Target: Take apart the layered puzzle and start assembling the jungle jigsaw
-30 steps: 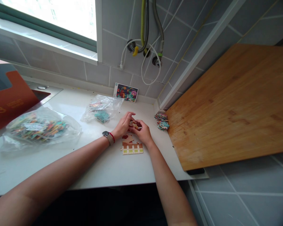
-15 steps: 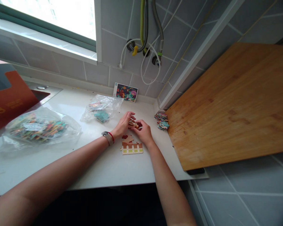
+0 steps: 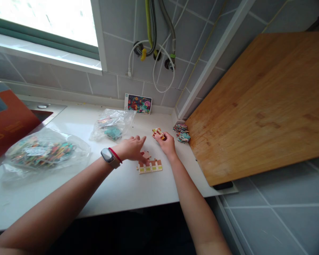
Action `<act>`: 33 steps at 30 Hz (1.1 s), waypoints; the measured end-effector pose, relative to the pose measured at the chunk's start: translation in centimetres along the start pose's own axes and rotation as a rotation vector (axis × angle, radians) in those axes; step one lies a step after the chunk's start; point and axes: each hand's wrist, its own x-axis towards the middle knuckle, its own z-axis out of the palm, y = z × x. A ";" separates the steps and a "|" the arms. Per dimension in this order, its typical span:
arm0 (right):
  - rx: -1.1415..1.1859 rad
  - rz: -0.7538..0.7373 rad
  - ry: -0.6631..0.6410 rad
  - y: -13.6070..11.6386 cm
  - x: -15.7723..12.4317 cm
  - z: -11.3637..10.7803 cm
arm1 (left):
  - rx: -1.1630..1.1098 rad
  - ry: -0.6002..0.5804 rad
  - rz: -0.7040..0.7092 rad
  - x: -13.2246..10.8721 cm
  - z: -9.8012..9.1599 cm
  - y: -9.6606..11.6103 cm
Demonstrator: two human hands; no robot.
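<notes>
The left hand [image 3: 131, 148] and the right hand [image 3: 165, 144] are apart, one on each side of the work on the white table [image 3: 50, 202]. The left hand lies open with its fingers stretched out, and its fingertips come down at the far edge of the puzzle section [image 3: 150, 166], a flat, joined group of pieces showing a white picket fence above a yellow-green band. The section lies directly in front of the person, probably so that both hands can reach it easily. The right hand's fingertips are at a small clump of joined pieces [image 3: 158, 133], just beyond the section and to its right; whether they grip it or only rest against it, I cannot tell. A loose stack of pieces [image 3: 181, 132] sits just right of that hand, beside the wooden board [image 3: 255, 106], within short reach. Farther left lie a small clear bag [image 3: 113, 125] holding teal pieces and a fuller bag [image 3: 39, 152]. A picture card [image 3: 137, 103] stands against the tiled wall [image 3: 103, 85], facing the person, apparently placed for easy viewing over the hands.
</notes>
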 end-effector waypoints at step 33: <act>0.319 0.012 0.009 1.0 0.7 0.9 | -0.044 -0.056 0.215 -1.1 2.4 2.6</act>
